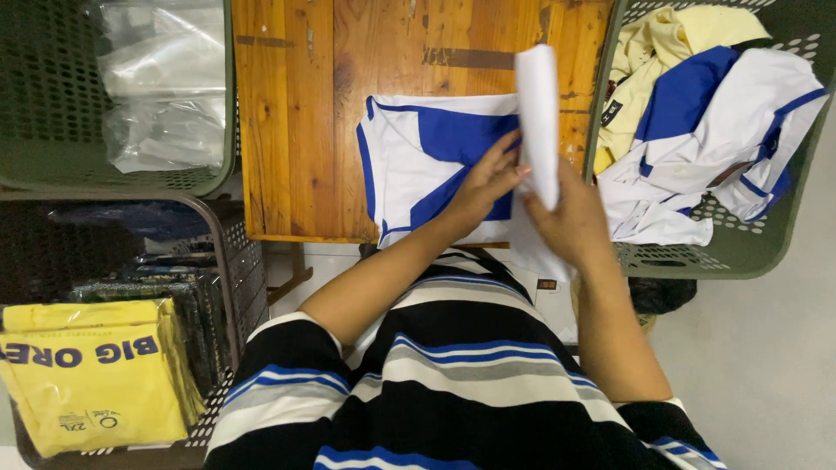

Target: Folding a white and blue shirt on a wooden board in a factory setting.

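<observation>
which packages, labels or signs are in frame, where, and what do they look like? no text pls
Yellow packet stack: lower left, in a dark basket; flat, rectangular, blue print.
Clear plastic bags: upper left, in a green basket; crumpled, see-through.
Small black tag: on a yellow garment, right basket; white mark.
No signs or screens.

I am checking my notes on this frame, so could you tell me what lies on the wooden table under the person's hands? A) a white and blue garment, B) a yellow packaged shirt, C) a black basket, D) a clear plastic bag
A: a white and blue garment is spread on the wooden table, with the left hand pressing on it and the right hand lifting a white fold.
</observation>
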